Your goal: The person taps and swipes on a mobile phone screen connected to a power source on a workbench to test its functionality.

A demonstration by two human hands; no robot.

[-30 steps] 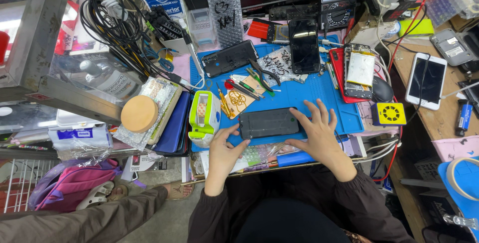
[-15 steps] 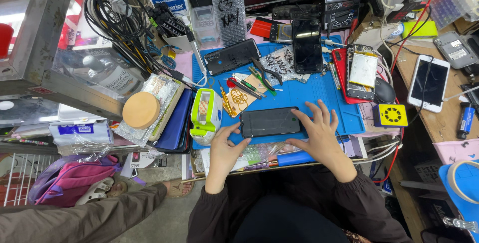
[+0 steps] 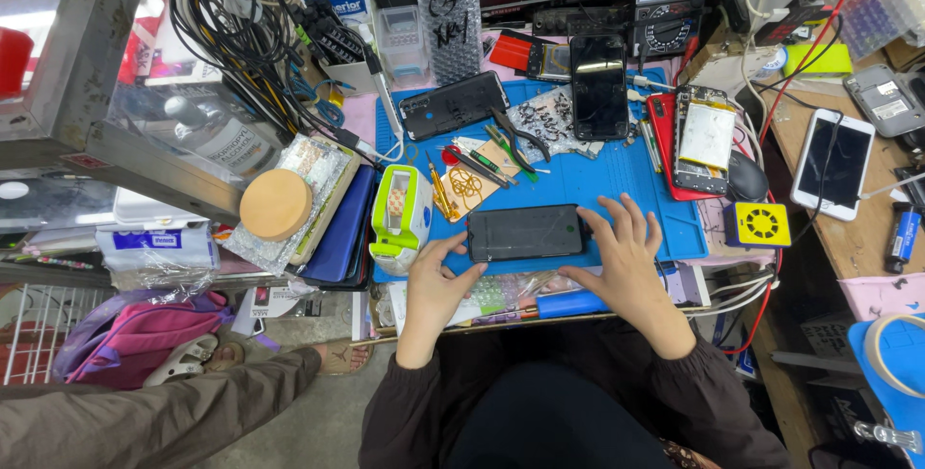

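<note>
Two hands (image 3: 434,286) (image 3: 621,262), one dark phone (image 3: 525,233) between them, one blue mat (image 3: 617,175), one tape dispenser (image 3: 400,219).
</note>
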